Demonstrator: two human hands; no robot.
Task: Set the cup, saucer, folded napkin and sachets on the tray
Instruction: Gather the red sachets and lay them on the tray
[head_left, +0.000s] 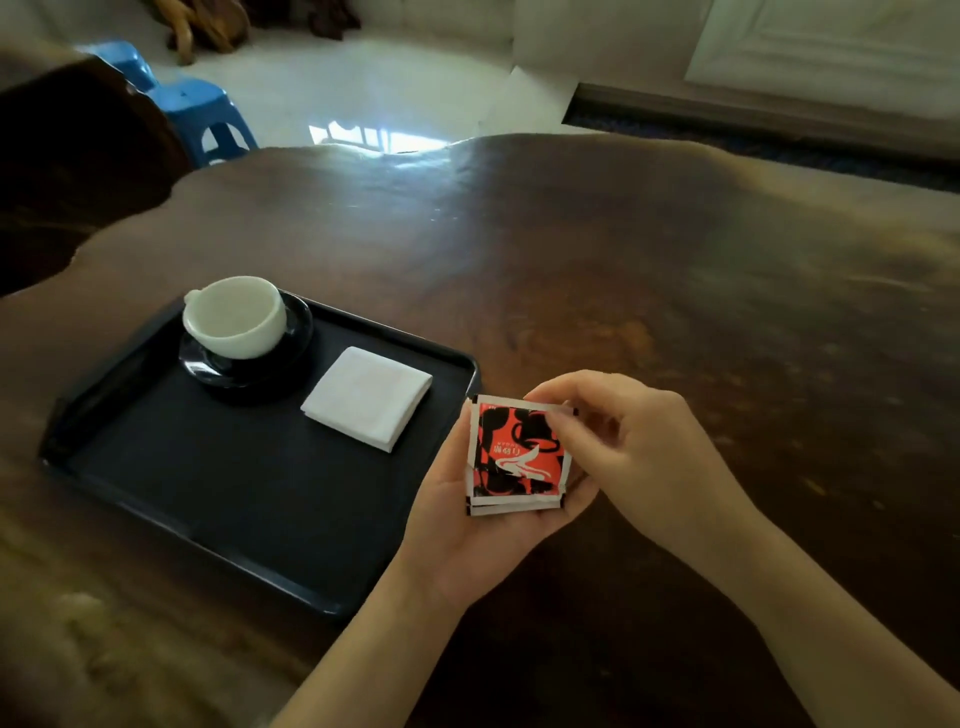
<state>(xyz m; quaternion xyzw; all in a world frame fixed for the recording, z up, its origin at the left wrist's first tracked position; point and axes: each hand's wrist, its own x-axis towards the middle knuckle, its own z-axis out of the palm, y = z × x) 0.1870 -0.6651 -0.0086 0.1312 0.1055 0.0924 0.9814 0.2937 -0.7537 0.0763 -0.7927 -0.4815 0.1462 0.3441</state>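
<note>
While the left hand (467, 525) cups the stacked sachets (517, 454) just beside the tray (249, 499) (cup, saucer, napkin aboard), the right hand (634, 447) fingers pinch the top one; loose ones could slip onto the bench.

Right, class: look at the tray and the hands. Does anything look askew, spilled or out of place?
The white cup sits off-centre on its black saucer and seems to lean, though the wide lens may exaggerate that. The sachets are off the tray, held in the left hand, pinched by the right hand. Nothing spilled.
</note>
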